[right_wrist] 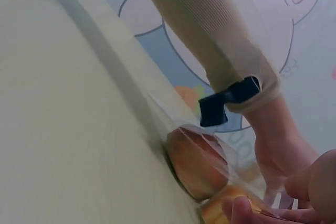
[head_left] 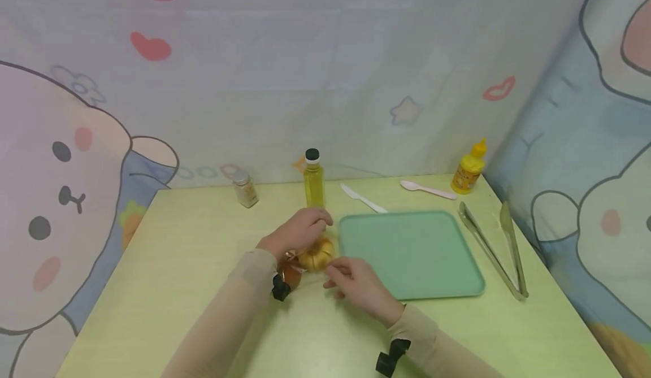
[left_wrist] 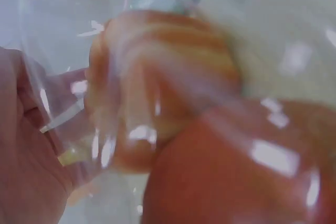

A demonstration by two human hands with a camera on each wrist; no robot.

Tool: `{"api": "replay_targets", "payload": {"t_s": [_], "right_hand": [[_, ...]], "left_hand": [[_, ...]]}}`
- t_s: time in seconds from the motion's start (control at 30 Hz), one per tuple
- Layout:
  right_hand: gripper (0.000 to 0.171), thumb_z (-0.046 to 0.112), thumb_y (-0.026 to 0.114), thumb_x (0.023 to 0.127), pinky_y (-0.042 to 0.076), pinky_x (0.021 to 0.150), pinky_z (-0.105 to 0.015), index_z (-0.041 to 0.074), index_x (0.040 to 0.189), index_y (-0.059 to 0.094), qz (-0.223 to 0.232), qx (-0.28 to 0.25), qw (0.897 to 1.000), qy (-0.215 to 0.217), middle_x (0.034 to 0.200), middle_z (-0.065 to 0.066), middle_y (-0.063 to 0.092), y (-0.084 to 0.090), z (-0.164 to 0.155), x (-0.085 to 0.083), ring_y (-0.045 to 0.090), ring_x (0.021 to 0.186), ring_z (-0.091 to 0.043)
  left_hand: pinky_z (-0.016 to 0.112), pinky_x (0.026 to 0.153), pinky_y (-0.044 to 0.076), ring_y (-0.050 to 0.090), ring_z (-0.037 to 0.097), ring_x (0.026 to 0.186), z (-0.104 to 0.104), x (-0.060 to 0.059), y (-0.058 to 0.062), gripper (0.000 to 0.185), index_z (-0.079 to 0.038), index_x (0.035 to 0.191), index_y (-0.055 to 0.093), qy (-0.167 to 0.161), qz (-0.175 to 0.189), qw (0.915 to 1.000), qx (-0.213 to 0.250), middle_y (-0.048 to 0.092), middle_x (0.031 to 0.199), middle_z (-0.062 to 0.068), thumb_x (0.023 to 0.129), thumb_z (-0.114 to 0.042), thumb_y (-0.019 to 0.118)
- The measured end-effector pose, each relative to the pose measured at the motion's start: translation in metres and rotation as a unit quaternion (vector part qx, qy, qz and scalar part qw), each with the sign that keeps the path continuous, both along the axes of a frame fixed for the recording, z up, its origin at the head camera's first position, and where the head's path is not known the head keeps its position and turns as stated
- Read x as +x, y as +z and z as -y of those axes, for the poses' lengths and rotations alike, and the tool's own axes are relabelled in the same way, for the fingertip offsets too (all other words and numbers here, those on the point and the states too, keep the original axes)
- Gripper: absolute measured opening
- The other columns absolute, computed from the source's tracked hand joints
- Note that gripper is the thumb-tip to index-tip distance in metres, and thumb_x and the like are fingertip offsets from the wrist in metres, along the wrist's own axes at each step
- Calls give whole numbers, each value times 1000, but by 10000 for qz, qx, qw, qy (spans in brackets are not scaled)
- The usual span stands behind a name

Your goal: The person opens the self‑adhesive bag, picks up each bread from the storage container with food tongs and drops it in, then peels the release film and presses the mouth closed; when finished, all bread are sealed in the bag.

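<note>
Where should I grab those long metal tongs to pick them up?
Probably near the joined end of the tongs, at the table's near edge, coming from above. The two arms meet there, so one hand can wrap both. Farther back they spread wide apart. They lie flat right of the green tray, with open table around them.

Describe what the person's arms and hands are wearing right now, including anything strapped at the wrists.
Both arms are covered in snug beige ribbed sleeves reaching the wrists. The left hand and right hand are bare: no gloves, and no rings that I can make out. A small black clip-like mount sits at the right cuff, and a matching one at the left cuff.
</note>
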State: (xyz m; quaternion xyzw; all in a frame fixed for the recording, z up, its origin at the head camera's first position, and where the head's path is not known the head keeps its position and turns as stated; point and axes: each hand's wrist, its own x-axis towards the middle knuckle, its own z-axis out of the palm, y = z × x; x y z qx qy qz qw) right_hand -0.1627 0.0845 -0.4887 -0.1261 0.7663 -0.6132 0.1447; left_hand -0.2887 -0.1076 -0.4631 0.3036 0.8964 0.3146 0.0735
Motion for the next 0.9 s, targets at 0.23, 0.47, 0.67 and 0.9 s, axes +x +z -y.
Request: {"api": "replay_targets", "payload": {"t_s": [0.23, 0.47, 0.67, 0.9], "right_hand": [[22, 16, 66, 105, 64, 71, -38, -2, 115, 73, -951, 364, 9943, -314, 101, -16, 79, 9, -8, -13, 77, 92, -38], [9, 18, 75, 99, 60, 69, -27, 9, 103, 78, -1658, 796, 9803, -715, 94, -3, 79, 24, -20, -22, 77, 85, -21], [6, 20, 76, 99, 59, 75, -33, 14, 95, 78, -2089, 1265, 9650, -955, 89, 6, 78, 41, -30, -32, 74, 83, -12], [8, 17, 77, 98, 59, 77, -36, 9, 97, 77, -2435, 1271, 9551, -1111, 88, 2, 77, 62, -36, -40, 74, 82, -15]], "left_hand": [[48, 105, 53, 69, 30, 117, 18, 2, 18, 40, 2, 122, 73, 304, 140, 9945, 994, 69, 132, 13, 106, -13, 39], [46, 92, 60, 74, 33, 104, 36, 9, 32, 39, 6, 116, 74, 20, -431, 9833, 1771, 70, 124, 18, 96, 9, 41], [41, 83, 63, 76, 27, 90, 46, 17, 43, 22, -1, 114, 77, 134, -1136, 9783, 1727, 71, 122, 14, 95, 6, 69], [40, 78, 64, 75, 26, 83, 60, 25, 48, 28, -1, 113, 78, 509, -1517, 9695, 1856, 77, 112, 14, 86, 2, 84]]}}
